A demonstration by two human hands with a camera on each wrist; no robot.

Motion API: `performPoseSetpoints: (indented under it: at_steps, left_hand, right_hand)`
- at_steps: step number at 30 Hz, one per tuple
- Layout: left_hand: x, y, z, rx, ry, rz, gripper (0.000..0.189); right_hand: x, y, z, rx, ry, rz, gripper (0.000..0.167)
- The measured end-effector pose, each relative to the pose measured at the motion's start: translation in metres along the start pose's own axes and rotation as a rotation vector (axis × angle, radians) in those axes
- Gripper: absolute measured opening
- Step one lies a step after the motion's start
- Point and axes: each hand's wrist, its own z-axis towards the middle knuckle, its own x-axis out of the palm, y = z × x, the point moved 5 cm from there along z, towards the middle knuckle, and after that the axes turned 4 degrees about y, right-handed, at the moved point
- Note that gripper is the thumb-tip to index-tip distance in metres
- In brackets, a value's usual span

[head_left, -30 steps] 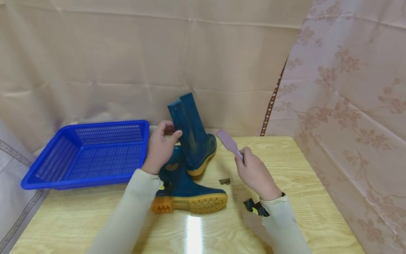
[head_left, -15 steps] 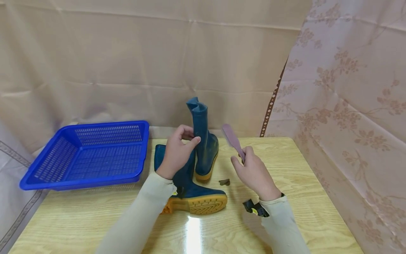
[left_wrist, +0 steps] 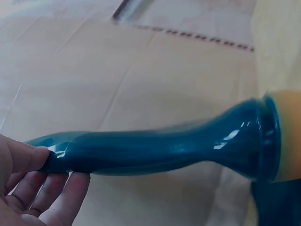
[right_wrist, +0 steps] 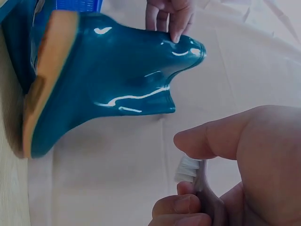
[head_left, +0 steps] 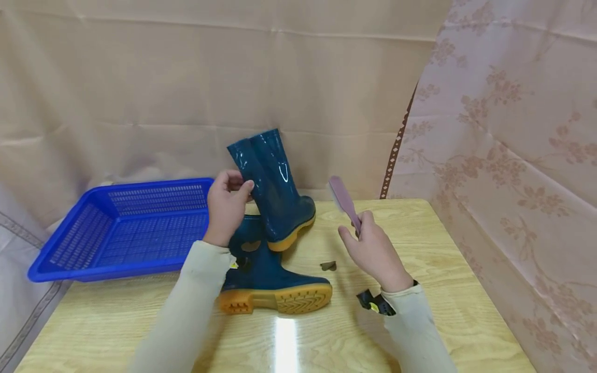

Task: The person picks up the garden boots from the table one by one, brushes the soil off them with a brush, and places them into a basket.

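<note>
My left hand (head_left: pixel 228 204) pinches the upper shaft of a shiny dark-blue rain boot (head_left: pixel 272 191), thumb on one side and fingers on the other. This boot leans to the left, its yellow sole low behind a second boot (head_left: pixel 268 274). That second rain boot lies on its side on the table, sole towards me, partly hidden by the left wrist. In my right hand (head_left: pixel 375 254) is a purple scrubbing brush (head_left: pixel 345 202), gripped by its handle and apart from both boots. Its white bristles (right_wrist: pixel 187 169) show in the right wrist view.
A blue plastic basket (head_left: pixel 112 272) with mesh walls stands at the left of the wooden table (head_left: pixel 410 223). A small brown heart-like piece (head_left: pixel 328 266) lies near the lying boot's toe. Beige cloth (head_left: pixel 186 77) hangs behind; flowered cloth (head_left: pixel 522 181) hangs at the right.
My left hand moved right, turning the held boot narrow side on, then came back left, turning its broad side round again. The brush in my right hand has tilted more upright.
</note>
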Motion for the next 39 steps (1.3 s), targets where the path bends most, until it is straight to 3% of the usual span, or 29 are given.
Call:
performPoseSetpoints:
  at_steps: [3, 6, 8, 11, 17, 21, 27, 33, 36, 39]
  left_hand:
    - [-0.015, -0.01, 0.007, 0.016, -0.047, -0.003, 0.023]
    - [-0.018, -0.028, 0.007, 0.07, -0.065, 0.024, 0.022]
    - [-0.009, -0.039, 0.004, 0.118, -0.053, 0.065, 0.021]
    - [0.017, -0.046, -0.004, 0.149, 0.011, 0.109, 0.018]
    - [0.062, -0.031, -0.027, 0.1, 0.105, 0.06, 0.017]
    - [0.079, -0.017, -0.043, 0.041, 0.147, 0.055, 0.02]
    - [0.097, -0.002, -0.064, -0.02, 0.268, 0.044, 0.022]
    - [0.1, 0.001, -0.069, 0.015, 0.37, 0.022, 0.026]
    - [0.092, 0.005, -0.064, 0.094, 0.482, 0.061, 0.027]
    - [0.077, 0.008, -0.059, 0.185, 0.638, 0.098, 0.027]
  right_hand:
    - [0.0, 0.001, 0.001, 0.002, 0.003, 0.0, 0.037]
    - [-0.002, 0.002, 0.002, -0.005, 0.005, 0.0, 0.038]
    - [-0.003, 0.002, 0.002, -0.01, -0.003, -0.005, 0.037]
    - [-0.006, 0.0, 0.002, -0.015, -0.023, -0.006, 0.037]
    - [-0.007, -0.005, 0.002, -0.004, -0.03, 0.016, 0.04]
    - [-0.008, -0.007, 0.001, 0.016, -0.043, 0.02, 0.041]
    - [-0.008, -0.007, 0.002, 0.0, -0.044, 0.021, 0.043]
    - [-0.005, -0.006, 0.005, -0.037, -0.041, 0.023, 0.035]
    - [-0.002, -0.004, 0.005, -0.074, -0.033, 0.03, 0.024]
    - [0.0, -0.001, 0.004, -0.093, -0.03, 0.035, 0.018]
